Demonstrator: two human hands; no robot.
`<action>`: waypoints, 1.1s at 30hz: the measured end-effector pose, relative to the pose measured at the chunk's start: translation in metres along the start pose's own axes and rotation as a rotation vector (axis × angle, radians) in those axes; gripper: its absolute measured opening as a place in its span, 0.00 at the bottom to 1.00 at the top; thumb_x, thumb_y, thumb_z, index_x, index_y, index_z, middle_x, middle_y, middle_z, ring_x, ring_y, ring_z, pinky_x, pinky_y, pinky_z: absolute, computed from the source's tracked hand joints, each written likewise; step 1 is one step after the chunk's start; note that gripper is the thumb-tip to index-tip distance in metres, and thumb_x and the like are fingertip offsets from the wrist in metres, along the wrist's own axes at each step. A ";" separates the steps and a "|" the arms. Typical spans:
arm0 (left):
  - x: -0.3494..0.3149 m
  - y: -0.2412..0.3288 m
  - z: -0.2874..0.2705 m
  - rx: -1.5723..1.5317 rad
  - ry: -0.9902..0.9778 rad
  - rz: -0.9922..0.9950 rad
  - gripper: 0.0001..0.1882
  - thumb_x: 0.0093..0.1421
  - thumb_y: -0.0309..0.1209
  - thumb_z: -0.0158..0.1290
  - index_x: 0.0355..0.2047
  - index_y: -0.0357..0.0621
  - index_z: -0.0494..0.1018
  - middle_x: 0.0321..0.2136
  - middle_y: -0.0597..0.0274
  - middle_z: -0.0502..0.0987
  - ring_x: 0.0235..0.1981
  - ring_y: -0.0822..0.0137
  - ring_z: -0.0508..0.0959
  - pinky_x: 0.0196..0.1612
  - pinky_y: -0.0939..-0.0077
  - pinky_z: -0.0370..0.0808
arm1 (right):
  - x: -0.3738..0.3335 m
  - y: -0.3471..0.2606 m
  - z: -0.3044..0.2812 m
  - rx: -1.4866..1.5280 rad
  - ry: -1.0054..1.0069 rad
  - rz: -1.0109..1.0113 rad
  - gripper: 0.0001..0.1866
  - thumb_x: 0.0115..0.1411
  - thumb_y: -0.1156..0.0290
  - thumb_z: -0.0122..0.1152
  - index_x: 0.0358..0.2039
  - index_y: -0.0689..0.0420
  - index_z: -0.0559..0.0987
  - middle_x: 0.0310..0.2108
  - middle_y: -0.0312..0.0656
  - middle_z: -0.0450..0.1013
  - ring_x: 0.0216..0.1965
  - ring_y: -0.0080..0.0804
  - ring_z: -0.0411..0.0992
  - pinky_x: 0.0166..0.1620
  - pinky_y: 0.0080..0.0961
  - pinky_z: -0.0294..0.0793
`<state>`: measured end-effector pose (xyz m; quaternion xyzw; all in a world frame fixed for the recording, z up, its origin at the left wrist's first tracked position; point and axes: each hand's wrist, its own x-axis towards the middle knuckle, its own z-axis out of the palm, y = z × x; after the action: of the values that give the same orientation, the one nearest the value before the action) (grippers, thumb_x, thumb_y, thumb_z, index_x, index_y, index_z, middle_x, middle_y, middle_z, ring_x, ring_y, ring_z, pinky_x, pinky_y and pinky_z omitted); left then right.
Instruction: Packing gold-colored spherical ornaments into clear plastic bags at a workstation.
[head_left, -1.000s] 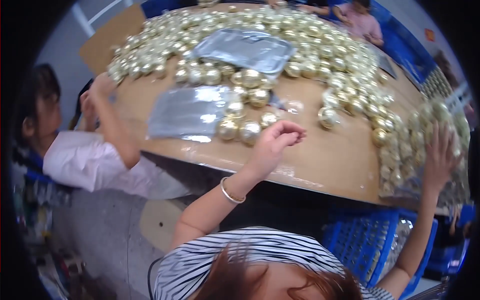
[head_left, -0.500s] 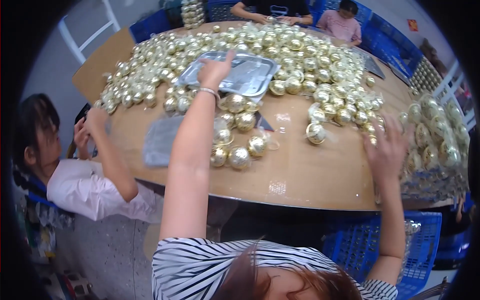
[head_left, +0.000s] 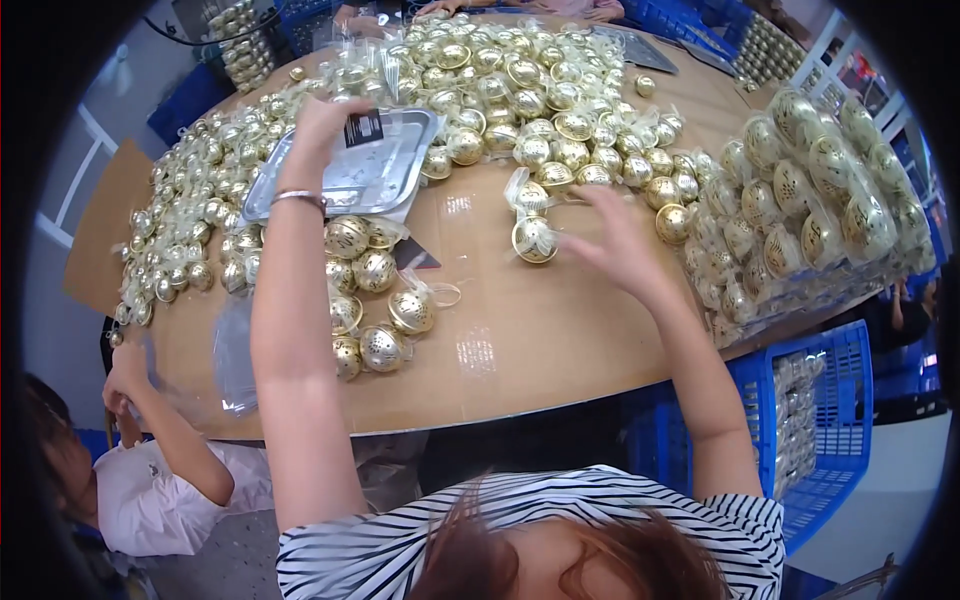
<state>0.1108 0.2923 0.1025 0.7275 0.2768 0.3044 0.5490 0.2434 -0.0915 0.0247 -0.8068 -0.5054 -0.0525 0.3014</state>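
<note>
My left hand (head_left: 322,132) reaches over a silver metal tray (head_left: 412,160) with its fingers closed on a small black tag (head_left: 364,128). The tray lies among many gold ball ornaments (head_left: 384,348), several of them in clear wrapping. My right hand (head_left: 618,245) is open over the cardboard tabletop, fingers spread and holding nothing. Just left of its fingertips is a gold ball (head_left: 534,240) with a clear bag. A dark flat piece (head_left: 420,253) shows beside the tray's near corner.
Stacked wrapped gold balls (head_left: 790,200) rise at the table's right edge. A blue crate (head_left: 820,430) stands below it. At the left, another person's hands (head_left: 125,378) work near a clear plastic sheet (head_left: 234,350). More people's arms show at the far edge.
The view has shifted, and the tray appears farther left. My left hand has closed on the black tag. My right hand has moved left, away from the stacked balls, towards the loose ones.
</note>
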 end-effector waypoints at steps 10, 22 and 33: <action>-0.341 0.026 0.099 0.989 -0.368 0.592 0.36 0.39 0.39 0.66 0.53 0.53 0.70 0.56 0.53 0.64 0.54 0.50 0.65 0.53 0.52 0.63 | -0.008 0.008 0.066 0.575 0.004 0.244 0.35 0.45 0.63 0.71 0.50 0.58 0.65 0.49 0.48 0.66 0.49 0.36 0.68 0.49 0.28 0.70; -0.300 0.007 0.109 0.932 -0.770 0.635 0.58 0.34 0.46 0.66 0.65 0.46 0.51 0.65 0.48 0.50 0.67 0.44 0.43 0.67 0.47 0.39 | -0.147 0.027 -0.051 0.576 0.328 0.364 0.27 0.58 0.74 0.59 0.57 0.62 0.62 0.48 0.43 0.67 0.46 0.28 0.69 0.47 0.25 0.74; -0.303 -0.001 0.107 0.621 -0.636 0.435 0.61 0.34 0.50 0.69 0.64 0.42 0.47 0.54 0.35 0.56 0.58 0.39 0.57 0.59 0.52 0.61 | -0.186 -0.028 -0.052 1.484 0.201 0.672 0.22 0.61 0.71 0.52 0.55 0.63 0.63 0.51 0.49 0.66 0.53 0.42 0.67 0.57 0.36 0.68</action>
<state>-0.0099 0.0014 0.0366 0.9545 0.0147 0.0779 0.2874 0.1414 -0.2571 0.0063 -0.4974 -0.1104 0.3167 0.8001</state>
